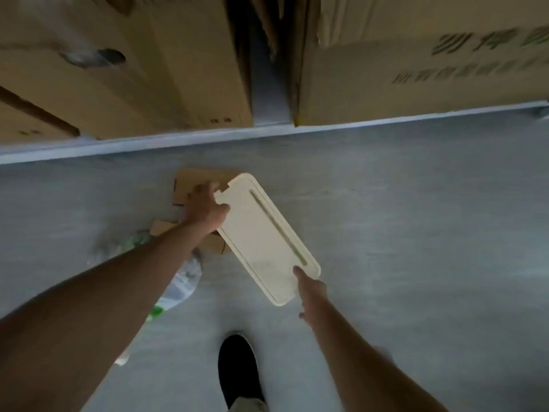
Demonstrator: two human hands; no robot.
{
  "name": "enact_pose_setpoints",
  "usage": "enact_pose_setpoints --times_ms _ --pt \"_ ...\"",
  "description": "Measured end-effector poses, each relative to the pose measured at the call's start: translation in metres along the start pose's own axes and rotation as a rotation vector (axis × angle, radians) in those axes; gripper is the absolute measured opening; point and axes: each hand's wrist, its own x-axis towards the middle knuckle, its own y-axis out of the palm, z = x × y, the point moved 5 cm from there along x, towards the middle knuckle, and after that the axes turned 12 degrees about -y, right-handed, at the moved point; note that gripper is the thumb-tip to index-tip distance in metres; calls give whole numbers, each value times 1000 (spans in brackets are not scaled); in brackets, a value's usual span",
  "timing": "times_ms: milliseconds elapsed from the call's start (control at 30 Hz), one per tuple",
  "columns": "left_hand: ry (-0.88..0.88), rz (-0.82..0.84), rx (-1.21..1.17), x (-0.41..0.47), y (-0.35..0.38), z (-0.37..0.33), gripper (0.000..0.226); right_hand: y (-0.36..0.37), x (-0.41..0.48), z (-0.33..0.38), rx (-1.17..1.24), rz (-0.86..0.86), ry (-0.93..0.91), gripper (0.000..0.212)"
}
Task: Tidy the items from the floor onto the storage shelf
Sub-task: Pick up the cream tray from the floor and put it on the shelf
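A long cream-white plastic panel [264,236] with rounded corners and a narrow slot is held above the grey floor, lying diagonally. My left hand [205,208] grips its far upper-left end. My right hand [310,292] holds its near lower-right end, thumb on top. Under the panel and my left hand, flat brown cardboard pieces [190,181] lie on the floor. A white plastic bag with green print [181,286] lies beneath my left forearm. The storage shelf's pale front edge [326,127] runs across the view just beyond.
Large cardboard boxes stand on the shelf: one at left [124,84], one with dark printed characters at right [416,78], with a dark gap [267,69] between them. My black shoe [237,367] is on the floor near the bottom centre.
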Motion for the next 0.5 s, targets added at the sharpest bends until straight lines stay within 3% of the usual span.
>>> enact_pose_setpoints --times_ms 100,167,233,367,500 --pt "-34 60 3 29 22 -5 79 24 16 -8 252 22 94 105" --pt "-40 124 -29 33 33 -3 67 30 26 -17 345 -9 82 96" --pt "7 85 -45 28 33 1 57 27 25 -21 421 -60 51 88" --pt "77 -11 -113 -22 -1 -7 49 -15 -8 -7 386 -130 -84 85" --pt "18 13 -230 -126 -57 -27 53 -105 -107 34 345 -216 -233 79"
